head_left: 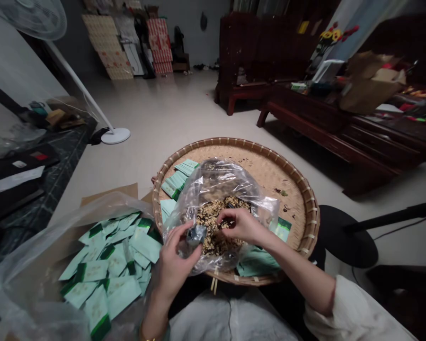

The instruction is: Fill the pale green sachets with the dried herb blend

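Note:
In the head view, my left hand [177, 253] is closed around a small shiny bluish-grey packet [197, 235], held between thumb and fingers. Its upright end faces the loose mix. My right hand [239, 225] is curled in a pinch over a dry tea-like mix [211, 213] of pale bits and dark pieces. A small dark thing shows just above its fingers, and what they grip is unclear. The mix lies in an open clear plastic bag [220, 175], which rests on a round woven bamboo tray [270, 161].
Stacks of pale green sachets [175, 182] lie along the tray's left side, with more sachets [259, 262] at its near edge. On the left, a large plastic bag [31, 270] holds many green sachets. A white fan stand [115, 136], a dark round base [348, 237] and a wooden table [326, 118] stand around.

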`<state>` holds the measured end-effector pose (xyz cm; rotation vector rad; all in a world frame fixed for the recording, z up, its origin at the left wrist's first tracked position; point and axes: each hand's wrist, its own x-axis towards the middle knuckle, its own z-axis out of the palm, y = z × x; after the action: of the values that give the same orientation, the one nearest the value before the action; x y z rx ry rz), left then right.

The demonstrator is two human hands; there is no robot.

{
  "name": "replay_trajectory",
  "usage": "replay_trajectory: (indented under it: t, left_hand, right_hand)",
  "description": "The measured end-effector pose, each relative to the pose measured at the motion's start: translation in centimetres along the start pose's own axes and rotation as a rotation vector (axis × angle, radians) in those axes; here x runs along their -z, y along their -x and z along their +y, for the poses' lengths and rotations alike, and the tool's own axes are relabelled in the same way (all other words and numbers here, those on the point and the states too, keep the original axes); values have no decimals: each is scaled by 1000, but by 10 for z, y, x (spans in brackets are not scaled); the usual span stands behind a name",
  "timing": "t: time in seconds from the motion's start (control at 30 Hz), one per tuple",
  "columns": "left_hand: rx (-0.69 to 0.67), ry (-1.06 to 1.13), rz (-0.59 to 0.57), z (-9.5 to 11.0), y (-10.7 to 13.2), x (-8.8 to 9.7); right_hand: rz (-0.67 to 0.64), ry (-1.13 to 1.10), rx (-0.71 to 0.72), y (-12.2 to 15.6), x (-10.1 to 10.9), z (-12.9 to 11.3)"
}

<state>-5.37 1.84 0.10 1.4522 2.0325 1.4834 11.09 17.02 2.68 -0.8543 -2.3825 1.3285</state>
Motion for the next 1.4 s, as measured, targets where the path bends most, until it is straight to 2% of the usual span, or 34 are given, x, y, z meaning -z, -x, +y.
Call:
replay_trajectory:
  t: [0.1,0.17,0.3,0.47,0.63,0.77,0.9,1.03,1.13,1.2,1.3,1.4]
  left_hand:
    - [-79,-63,-28,7,-7,-8]
    - [-117,-94,-6,12,-10,-15]
    - [-139,-107,18,18,-15,-30]
    - [-99,-87,38,17,-16,-41]
    - [-80,-56,22,11,-15,-45]
    - [-77,-71,36,9,-14,-46]
    - [-61,-88,44,8,-15,-47]
    - [-19,-26,34,6,-17,-45]
    - [63,27,45,2,-19,-38]
    - [122,53,64,-1,-21,-31]
    - [173,93,87,-5,-21,-23]
    - [168,88,65,-7,-20,-19]
  right_hand:
    - [24,-30,58,4,24,-31]
    - [38,8,111,6,37,-52]
    - [32,210,229,6,46,-79]
    - [14,421,260,0,34,-79]
    - [-29,482,234,-1,27,-75]
    - [-39,428,251,3,26,-80]
    - [-58,249,268,8,27,-85]
    - [21,-35,228,2,30,-74]
    - [117,-241,141,-6,28,-53]
    - [124,-297,74,-7,22,-36]
    - [16,-112,39,-3,2,-11]
    - [-154,185,152,2,-22,9]
